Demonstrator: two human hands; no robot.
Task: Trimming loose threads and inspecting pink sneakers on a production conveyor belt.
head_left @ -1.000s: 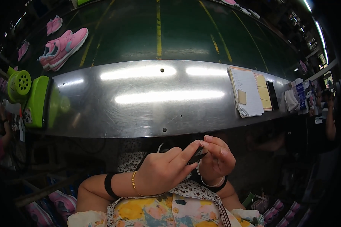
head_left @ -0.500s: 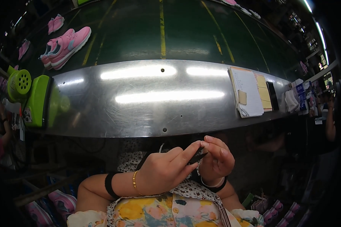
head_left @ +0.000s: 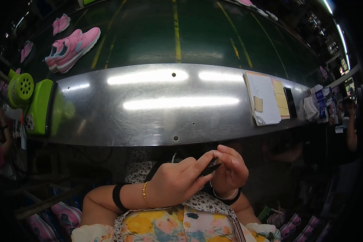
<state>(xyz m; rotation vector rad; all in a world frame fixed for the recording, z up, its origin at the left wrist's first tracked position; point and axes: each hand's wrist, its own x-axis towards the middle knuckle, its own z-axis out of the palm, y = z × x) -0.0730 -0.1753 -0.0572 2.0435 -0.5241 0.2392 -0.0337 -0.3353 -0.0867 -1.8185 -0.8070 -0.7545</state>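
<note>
Jutting from the left grip (head_left: 169, 179), a black tool (head_left: 211, 169) points rightward.

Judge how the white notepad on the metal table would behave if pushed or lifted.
The white notepad would probably slide if pushed, as the metal table looks smooth and shiny. Lifted by one edge, its thin-looking sheets may flop or fan out. It seems unlikely to roll or tip, since it lies flat.

Black tool (head_left: 211, 170), pink sneakers (head_left: 77, 51) – white-soled, green belt (head_left: 143, 38) – yellow-striped, yellow-patterned shirt (head_left: 138, 225)
</note>
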